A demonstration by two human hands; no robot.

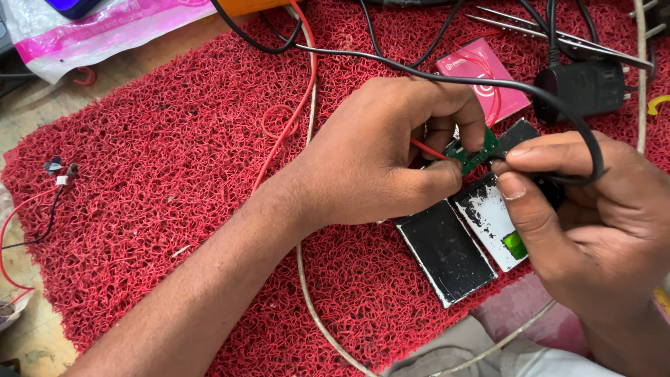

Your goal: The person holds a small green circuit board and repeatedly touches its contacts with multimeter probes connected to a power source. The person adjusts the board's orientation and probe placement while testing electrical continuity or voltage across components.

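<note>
My left hand point(380, 150) pinches a small green circuit board point(473, 152) between thumb and fingers, with a thin red wire point(427, 148) running into it. My right hand point(586, 223) grips a black cable plug point(551, 183) whose tip meets the board's right end; the black cable point(447, 77) loops over the hand. Just below the hands lie two flat black battery cells point(447, 251) side by side on the red mesh mat point(174, 181), one with a scraped white face and a green patch point(515, 244).
A black power adapter point(583, 87) sits at the upper right beside a pink card point(481, 73) and metal tweezers point(530, 28). A pink-and-white plastic bag point(91, 31) lies at the upper left. A white cable point(310, 307) and a red wire point(293, 119) cross the mat.
</note>
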